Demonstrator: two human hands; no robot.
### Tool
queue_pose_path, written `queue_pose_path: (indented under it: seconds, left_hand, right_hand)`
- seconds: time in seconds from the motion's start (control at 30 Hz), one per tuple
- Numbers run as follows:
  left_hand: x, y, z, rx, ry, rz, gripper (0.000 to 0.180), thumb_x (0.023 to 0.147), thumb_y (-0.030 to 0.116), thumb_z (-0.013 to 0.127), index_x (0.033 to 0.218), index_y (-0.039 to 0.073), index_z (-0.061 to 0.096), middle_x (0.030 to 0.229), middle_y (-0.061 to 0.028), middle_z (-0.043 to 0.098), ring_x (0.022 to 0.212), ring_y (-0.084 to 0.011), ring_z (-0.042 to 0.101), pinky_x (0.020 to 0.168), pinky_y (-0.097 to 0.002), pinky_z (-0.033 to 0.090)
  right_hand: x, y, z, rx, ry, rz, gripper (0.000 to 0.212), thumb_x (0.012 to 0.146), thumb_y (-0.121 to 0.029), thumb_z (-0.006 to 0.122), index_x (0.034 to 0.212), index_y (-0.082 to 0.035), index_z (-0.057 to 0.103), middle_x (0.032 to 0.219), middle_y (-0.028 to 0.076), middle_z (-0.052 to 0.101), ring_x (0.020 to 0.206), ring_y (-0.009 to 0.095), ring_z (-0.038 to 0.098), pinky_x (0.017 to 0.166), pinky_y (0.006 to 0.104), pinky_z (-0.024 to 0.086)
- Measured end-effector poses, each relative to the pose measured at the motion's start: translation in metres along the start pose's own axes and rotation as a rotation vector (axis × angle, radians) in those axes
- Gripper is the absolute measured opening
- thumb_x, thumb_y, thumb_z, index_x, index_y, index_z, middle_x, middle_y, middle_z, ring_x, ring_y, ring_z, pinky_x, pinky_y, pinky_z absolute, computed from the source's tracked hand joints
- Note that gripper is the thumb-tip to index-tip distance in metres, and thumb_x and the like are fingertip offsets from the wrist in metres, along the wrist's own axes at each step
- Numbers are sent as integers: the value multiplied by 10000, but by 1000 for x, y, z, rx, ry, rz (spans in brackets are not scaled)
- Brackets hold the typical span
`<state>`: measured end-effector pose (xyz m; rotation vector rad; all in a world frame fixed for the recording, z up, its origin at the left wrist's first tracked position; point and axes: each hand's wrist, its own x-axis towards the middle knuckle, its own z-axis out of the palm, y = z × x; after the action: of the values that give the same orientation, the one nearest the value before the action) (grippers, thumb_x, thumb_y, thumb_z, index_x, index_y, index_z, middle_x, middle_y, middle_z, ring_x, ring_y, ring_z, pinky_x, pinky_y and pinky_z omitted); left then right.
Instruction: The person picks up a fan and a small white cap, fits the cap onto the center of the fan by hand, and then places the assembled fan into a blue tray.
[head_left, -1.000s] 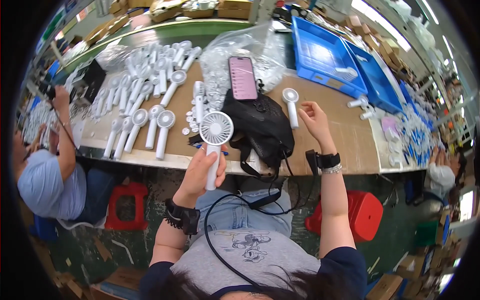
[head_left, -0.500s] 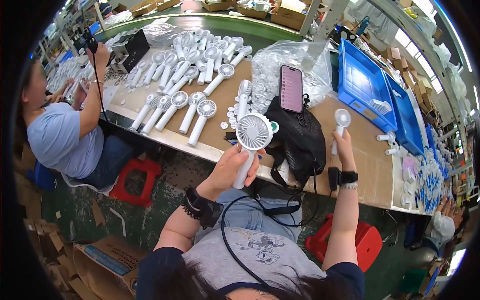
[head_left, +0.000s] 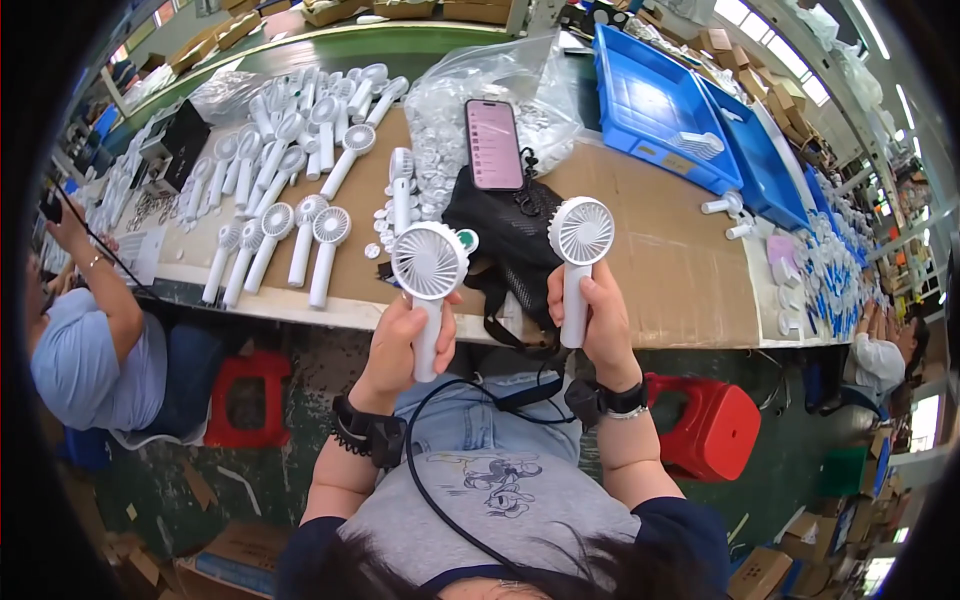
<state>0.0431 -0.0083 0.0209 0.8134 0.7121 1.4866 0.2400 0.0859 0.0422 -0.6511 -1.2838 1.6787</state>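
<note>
The left grip (head_left: 402,345) clamps a white plastic round-headed fan (head_left: 430,262) raised at the near edge of the brown-topped table (head_left: 680,280), a black mesh bag (head_left: 508,212) lies beyond, and the right grip (head_left: 605,315) clamps a second white plastic round-headed fan (head_left: 582,232), both seemingly picked up, neither yet set down.

A phone (head_left: 494,145) (lit up pink) partly overlaps a black mesh bag (head_left: 508,228).

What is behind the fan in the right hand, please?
Behind the fan, parts of the black mesh bag and brown tabletop show; what the fan and right hand cover cannot be seen.
</note>
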Motion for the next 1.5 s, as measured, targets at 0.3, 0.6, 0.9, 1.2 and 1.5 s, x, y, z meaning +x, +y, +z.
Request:
queue_pose_path:
  seconds: [0.3,0.6,0.9,1.2,1.5]
  left_hand:
    - [-7,1,-2,-77,-34,-26,334,868,267,392,1048,-13,412,655,-67,450,466,-121,444,445,-215,377]
    - [-10,3,-6,-28,-40,1,302,867,257,400,1024,-1,413,655,-64,450,474,-114,442,450,-211,379]
    - [-12,1,-5,-20,-24,-21,285,859,238,393,1020,4,419,646,-70,451,466,-116,439,444,-212,378]
    - [-9,-2,-4,-35,-19,-29,303,852,241,398,1023,-8,417,648,-80,458,462,-123,440,445,-222,381]
    - [-9,-3,-6,-28,5,-12,327,851,269,391,1016,-12,420,631,-82,451,449,-127,437,441,-223,378]
  right_hand:
    - [-15,10,12,29,-46,59,390,830,-272,414,1105,2,375,683,82,468,500,108,436,428,212,368]
    - [-22,17,16,31,-78,35,398,835,-233,409,1157,-7,346,695,82,468,525,108,439,450,206,374]
    - [-23,25,16,29,-95,57,421,821,-245,408,1164,-10,343,663,90,461,496,116,429,432,210,369]
    - [-26,26,13,82,-62,85,414,822,-239,404,1163,-15,340,679,94,463,508,120,432,450,214,376]
    - [-26,25,4,198,-133,93,427,842,-232,405,1205,-23,323,711,82,466,541,102,432,483,207,379]
